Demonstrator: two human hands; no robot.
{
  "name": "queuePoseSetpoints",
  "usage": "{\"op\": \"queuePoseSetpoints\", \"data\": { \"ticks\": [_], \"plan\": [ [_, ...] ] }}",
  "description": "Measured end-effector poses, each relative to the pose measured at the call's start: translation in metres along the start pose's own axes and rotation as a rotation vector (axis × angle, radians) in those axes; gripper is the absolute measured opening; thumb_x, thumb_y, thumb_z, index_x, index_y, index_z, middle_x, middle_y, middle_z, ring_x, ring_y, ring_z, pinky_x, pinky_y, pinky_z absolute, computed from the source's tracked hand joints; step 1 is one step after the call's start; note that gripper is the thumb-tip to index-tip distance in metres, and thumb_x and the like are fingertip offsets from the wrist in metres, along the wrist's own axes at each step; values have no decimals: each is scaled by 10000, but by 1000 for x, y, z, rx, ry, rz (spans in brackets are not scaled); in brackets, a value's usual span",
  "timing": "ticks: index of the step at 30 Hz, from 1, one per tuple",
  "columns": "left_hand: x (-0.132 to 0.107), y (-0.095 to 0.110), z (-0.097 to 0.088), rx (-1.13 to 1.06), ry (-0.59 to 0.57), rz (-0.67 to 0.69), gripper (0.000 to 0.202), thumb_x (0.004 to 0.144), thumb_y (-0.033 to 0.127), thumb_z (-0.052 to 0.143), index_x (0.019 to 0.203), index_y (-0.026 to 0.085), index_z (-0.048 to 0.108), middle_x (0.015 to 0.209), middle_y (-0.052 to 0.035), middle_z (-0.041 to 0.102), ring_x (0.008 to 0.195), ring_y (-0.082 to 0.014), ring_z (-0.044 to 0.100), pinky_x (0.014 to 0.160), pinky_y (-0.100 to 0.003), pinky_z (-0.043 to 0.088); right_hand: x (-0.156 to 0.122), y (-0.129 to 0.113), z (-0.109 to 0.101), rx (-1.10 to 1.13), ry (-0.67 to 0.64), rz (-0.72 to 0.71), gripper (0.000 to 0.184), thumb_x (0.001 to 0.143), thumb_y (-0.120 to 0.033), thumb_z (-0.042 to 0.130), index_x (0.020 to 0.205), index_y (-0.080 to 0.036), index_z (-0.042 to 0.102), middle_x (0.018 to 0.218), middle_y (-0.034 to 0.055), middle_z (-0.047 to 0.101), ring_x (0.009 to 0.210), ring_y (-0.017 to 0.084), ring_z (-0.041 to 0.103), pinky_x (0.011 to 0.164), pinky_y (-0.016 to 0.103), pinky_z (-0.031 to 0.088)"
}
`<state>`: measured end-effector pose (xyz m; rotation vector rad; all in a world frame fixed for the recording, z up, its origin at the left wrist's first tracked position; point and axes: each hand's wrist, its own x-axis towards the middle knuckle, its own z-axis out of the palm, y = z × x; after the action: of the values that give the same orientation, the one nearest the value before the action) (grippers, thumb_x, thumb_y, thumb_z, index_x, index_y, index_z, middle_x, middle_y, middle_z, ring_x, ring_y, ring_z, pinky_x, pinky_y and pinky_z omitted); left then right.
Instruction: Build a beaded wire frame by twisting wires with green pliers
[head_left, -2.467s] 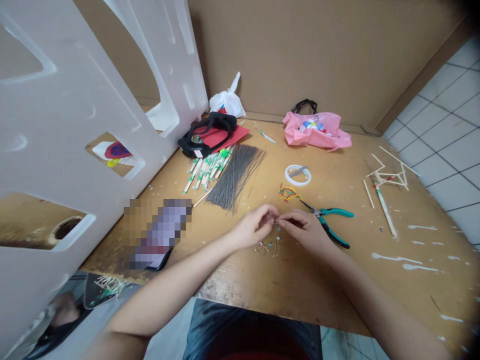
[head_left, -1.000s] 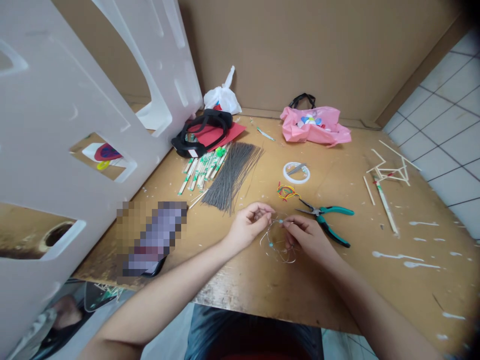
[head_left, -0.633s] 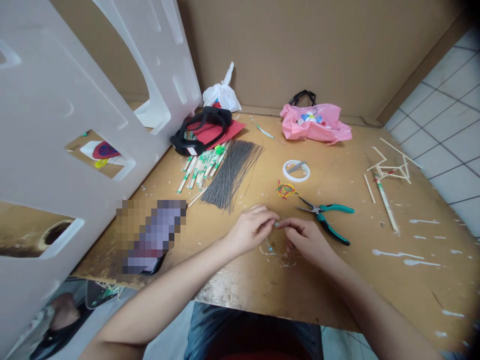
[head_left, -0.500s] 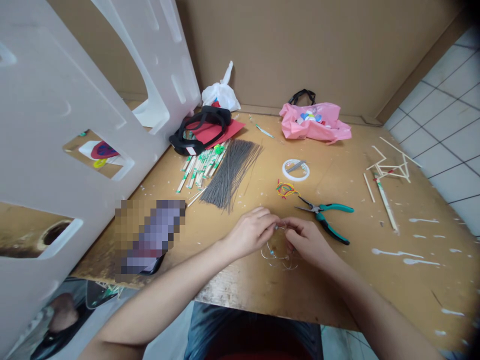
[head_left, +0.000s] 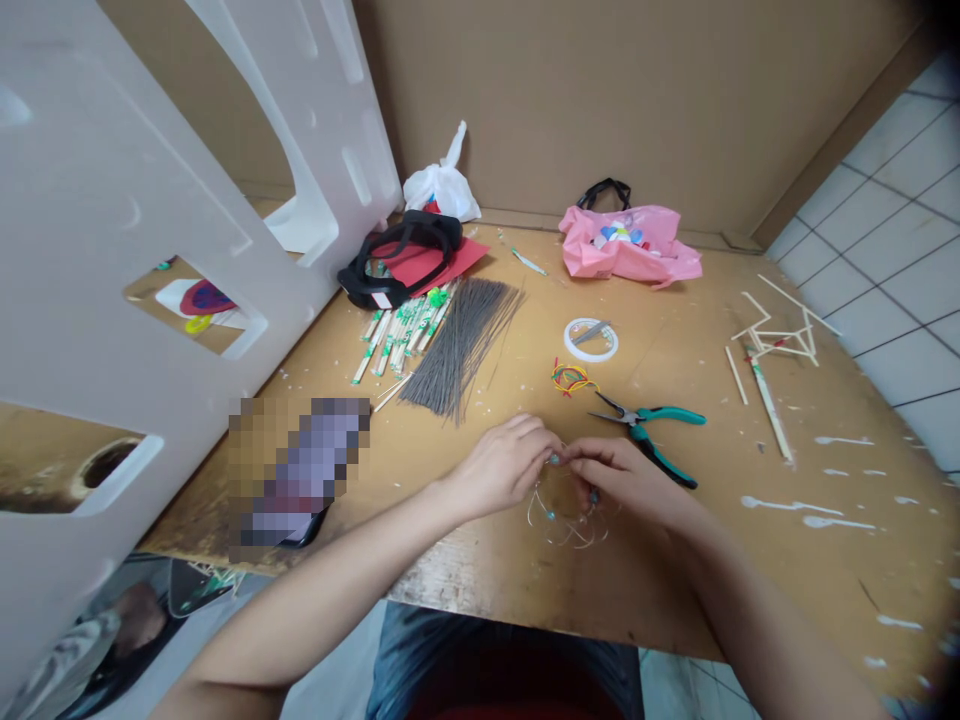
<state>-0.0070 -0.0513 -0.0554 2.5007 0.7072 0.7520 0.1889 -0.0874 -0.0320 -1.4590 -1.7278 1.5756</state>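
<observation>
Both of my hands meet over the near middle of the wooden table point(head_left: 675, 590). My left hand point(head_left: 504, 464) and my right hand point(head_left: 622, 481) pinch a thin silver wire point(head_left: 564, 522) that loops below them and carries small teal beads. The fingertips of both hands touch at one bead between them. Green-handled pliers point(head_left: 651, 428) lie just right of my right hand, jaws toward a small tangle of coloured rubber bands point(head_left: 571, 378). A bundle of grey wires point(head_left: 463, 346) lies fanned out beyond my left hand.
Wrapped chopsticks point(head_left: 401, 331), a black headset point(head_left: 396, 256) on red paper, a white bag point(head_left: 442, 187), a pink bag point(head_left: 630, 246) and a tape roll point(head_left: 591, 339) lie farther back. A stick frame point(head_left: 776, 340) sits at right. A white foam panel point(head_left: 150, 200) stands at left.
The wire loops have shifted and turned between my fingers while both hands stayed pinched together at the same spot. The view has drifted slightly.
</observation>
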Motion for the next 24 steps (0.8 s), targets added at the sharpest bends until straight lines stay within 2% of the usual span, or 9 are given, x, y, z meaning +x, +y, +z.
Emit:
{"op": "queuePoseSetpoints", "data": {
  "ticks": [4, 7, 10, 13, 16, 18, 21, 24],
  "plan": [
    [-1, -1, 2, -70, 62, -32, 203, 924, 182, 362, 957, 163, 560, 863, -64, 587, 835, -169, 526, 766, -299, 445, 0, 4, -5, -7, -24, -82, 225, 876, -316, 446, 832, -171, 613, 617, -8, 612, 588, 128, 572, 590, 258, 423],
    [-1, 0, 2, -82, 86, -50, 180, 916, 192, 377, 937, 155, 551, 892, -80, 575, 848, -171, 520, 759, -299, 446, 1, 6, -3, -25, 14, -62, 213, 886, -306, 446, 879, -179, 617, 601, -15, 616, 573, 128, 571, 578, 257, 425],
    [-1, 0, 4, -178, 104, -129, 129, 902, 209, 415, 903, 163, 536, 872, -67, 576, 809, -156, 527, 734, -290, 445, 0, 5, 1, -54, 54, -55, 214, 888, -309, 451, 829, -184, 616, 590, -8, 633, 569, 131, 576, 572, 254, 430],
    [-1, 0, 6, -369, 150, -280, 113, 879, 261, 492, 939, 175, 535, 832, -38, 602, 740, -130, 541, 689, -265, 444, 0, 2, 4, -76, 69, -67, 228, 894, -318, 448, 827, -184, 620, 609, 3, 656, 582, 135, 590, 587, 256, 442],
    [1, 2, 7, -568, 120, -419, 166, 865, 330, 524, 864, 167, 554, 737, -9, 590, 627, -97, 501, 597, -228, 409, -1, -3, 5, -81, 78, -77, 231, 892, -311, 446, 788, -188, 611, 628, 5, 667, 597, 132, 594, 605, 252, 445],
    [4, 4, 7, -720, 82, -470, 242, 857, 388, 527, 791, 156, 544, 686, 2, 564, 585, -83, 469, 567, -217, 385, -1, -5, 6, -92, 85, -85, 236, 889, -301, 447, 750, -189, 602, 638, 6, 671, 601, 129, 590, 610, 249, 444],
    [7, 6, 6, -983, 71, -538, 337, 808, 483, 575, 779, 151, 526, 670, 9, 554, 572, -74, 471, 559, -208, 384, -2, -7, 6, -63, 64, -106, 237, 894, -303, 437, 770, -187, 603, 655, 11, 677, 618, 130, 594, 623, 252, 452],
    [8, 8, 6, -1132, 53, -605, 403, 752, 537, 623, 756, 147, 525, 660, 14, 539, 541, -62, 461, 522, -196, 366, -2, -7, 6, -42, 65, -108, 248, 894, -318, 429, 794, -184, 612, 661, 15, 672, 619, 135, 598, 623, 259, 461]
  ]
}}
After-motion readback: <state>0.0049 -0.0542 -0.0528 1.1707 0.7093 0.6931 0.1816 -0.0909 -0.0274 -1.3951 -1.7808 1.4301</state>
